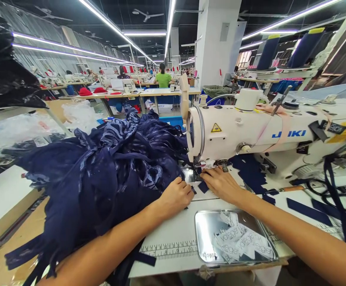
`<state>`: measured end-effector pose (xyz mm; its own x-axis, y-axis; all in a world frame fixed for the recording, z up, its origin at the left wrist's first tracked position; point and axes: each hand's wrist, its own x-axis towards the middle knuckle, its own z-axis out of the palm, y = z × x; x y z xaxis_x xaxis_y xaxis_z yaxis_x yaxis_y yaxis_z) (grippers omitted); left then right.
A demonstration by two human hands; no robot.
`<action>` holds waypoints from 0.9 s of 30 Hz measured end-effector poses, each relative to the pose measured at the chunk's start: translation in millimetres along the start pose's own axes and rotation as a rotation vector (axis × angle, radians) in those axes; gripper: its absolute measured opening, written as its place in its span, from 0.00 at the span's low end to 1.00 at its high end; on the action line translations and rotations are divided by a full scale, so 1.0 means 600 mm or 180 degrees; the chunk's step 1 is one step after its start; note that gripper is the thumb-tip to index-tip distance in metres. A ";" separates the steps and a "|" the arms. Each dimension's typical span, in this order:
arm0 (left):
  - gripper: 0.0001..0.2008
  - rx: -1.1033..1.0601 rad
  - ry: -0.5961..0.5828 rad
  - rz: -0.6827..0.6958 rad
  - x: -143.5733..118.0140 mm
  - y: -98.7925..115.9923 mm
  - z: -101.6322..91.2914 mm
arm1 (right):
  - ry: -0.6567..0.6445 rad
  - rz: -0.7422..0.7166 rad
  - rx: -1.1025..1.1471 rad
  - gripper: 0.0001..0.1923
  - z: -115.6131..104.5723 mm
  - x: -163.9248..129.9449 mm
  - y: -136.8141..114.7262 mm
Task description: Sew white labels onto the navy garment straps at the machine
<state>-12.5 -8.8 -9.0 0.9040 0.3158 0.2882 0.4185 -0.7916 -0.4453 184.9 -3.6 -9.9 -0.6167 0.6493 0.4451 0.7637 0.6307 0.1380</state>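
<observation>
Nearest, at the front edge of the worktop point(185, 224), a shiny metal tray point(203, 230) carries a loose scatter of white printed labels point(241, 242), and a printed ruler scale point(173, 251) runs along that edge to the tray's left. The left forearm lies across the front of a large heap of navy fabric point(101, 194), which covers the worktop's left side and hangs over its front edge. Just beyond the tray, the left hand point(175, 195) sits against the heap's right flank with its fingers curled in; whether they pinch cloth cannot be told. The right hand point(223, 184) lies palm down to the right, well clear of the bulk of the heap, fingers reaching beneath the needle end of the white sewing machine point(229, 127); its fingertips are partly lost there, so its grip cannot be told either. A small navy scrap point(203, 186) lies between the two hands. Toward the worktop's right edge are navy strips point(308, 211) and a tool with a wooden handle point(292, 188). Farther back, red pieces point(85, 91) rest on another worktop, and beyond it a person in a green top point(162, 80) faces away.
</observation>
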 end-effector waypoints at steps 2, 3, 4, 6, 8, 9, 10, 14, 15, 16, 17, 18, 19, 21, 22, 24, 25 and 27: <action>0.05 0.0011 0.0020 -0.0012 -0.005 0.000 0.001 | 0.0081 0.0209 0.0114 0.07 -0.001 -0.003 -0.013; 0.05 0.0008 0.0032 -0.0012 -0.006 0.000 0.002 | 0.0071 0.0304 0.0193 0.05 -0.002 -0.004 -0.020; 0.05 0.0004 0.0046 -0.0010 -0.006 0.001 0.003 | 0.0034 0.0389 0.0238 0.03 -0.002 -0.006 -0.027; 0.05 -0.0008 0.0083 -0.0008 -0.005 0.001 0.005 | -0.0069 0.0532 0.0205 0.04 0.000 -0.008 -0.038; 0.05 -0.0018 0.0132 -0.0022 -0.004 0.002 0.005 | -0.0155 0.0627 0.0146 0.03 0.005 -0.007 -0.042; 0.05 -0.0025 0.0160 -0.0030 -0.004 0.002 0.005 | -0.0182 0.0647 0.0146 0.03 0.007 -0.007 -0.042; 0.05 -0.0031 0.0185 -0.0035 -0.004 0.002 0.005 | -0.0199 0.0653 0.0160 0.03 0.009 -0.006 -0.042; 0.04 -0.0028 0.0259 -0.0033 -0.005 0.002 0.005 | -0.0264 0.0633 0.0180 0.04 0.009 -0.004 -0.037; 0.04 -0.0019 0.0275 -0.0030 -0.005 0.002 0.005 | -0.0278 0.0627 0.0183 0.04 0.007 -0.005 -0.036; 0.04 -0.0012 0.0292 -0.0029 -0.005 0.003 0.005 | -0.0293 0.0618 0.0194 0.05 0.006 -0.005 -0.036; 0.04 -0.0002 0.0313 -0.0033 -0.005 0.003 0.006 | -0.0304 0.0610 0.0213 0.05 0.005 -0.006 -0.035; 0.04 0.0004 0.0329 -0.0038 -0.005 0.003 0.007 | -0.0307 0.0610 0.0240 0.06 0.005 -0.006 -0.034; 0.05 0.0007 0.0340 -0.0045 -0.006 0.003 0.008 | -0.0303 0.0616 0.0277 0.06 0.005 -0.005 -0.034; 0.05 0.0007 0.0316 -0.0048 -0.007 0.001 0.010 | -0.0280 0.0640 0.0366 0.07 0.007 -0.003 -0.032; 0.04 0.0002 0.0287 -0.0041 -0.007 0.001 0.010 | -0.0261 0.0655 0.0400 0.07 0.008 -0.001 -0.031; 0.04 -0.0023 0.0239 -0.0020 -0.006 -0.001 0.008 | -0.0215 0.0663 0.0432 0.07 0.004 0.001 -0.032; 0.05 -0.0037 0.0239 -0.0012 -0.005 -0.002 0.005 | -0.0172 0.0658 0.0431 0.06 -0.001 0.001 -0.034; 0.06 -0.0067 0.0311 -0.0007 -0.002 -0.003 -0.001 | 0.0010 0.0603 0.0410 0.06 -0.022 -0.008 -0.039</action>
<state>-14.5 -7.9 -8.2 0.8899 0.2656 0.3710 0.4174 -0.8022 -0.4270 172.2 -27.0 -3.4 -0.4639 0.7600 0.4552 0.8349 0.5469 -0.0623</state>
